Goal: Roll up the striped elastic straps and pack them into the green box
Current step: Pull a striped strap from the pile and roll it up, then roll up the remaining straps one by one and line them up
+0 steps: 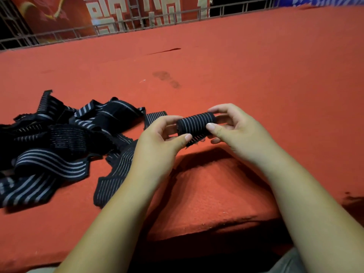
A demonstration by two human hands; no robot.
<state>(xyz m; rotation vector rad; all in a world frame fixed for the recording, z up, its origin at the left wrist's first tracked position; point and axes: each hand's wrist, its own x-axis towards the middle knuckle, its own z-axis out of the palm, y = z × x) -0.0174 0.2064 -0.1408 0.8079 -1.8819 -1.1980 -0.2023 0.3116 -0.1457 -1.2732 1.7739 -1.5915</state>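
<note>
Pinching it at both ends, the left fingers and right fingers curl snugly round the rolled strap, with a short frayed tail poking out underneath! The left hand and right hand hold it just above the red table. The pile of unrolled striped straps lies tangled close by on the left, one strap running under the left forearm.

Black with thin pale-grey stripes on the rolled strap, the same black with grey-white stripes across the heap of loose straps, orange-red on the felt-covered table with a darker smudge, red with cream characters on the banner behind.
</note>
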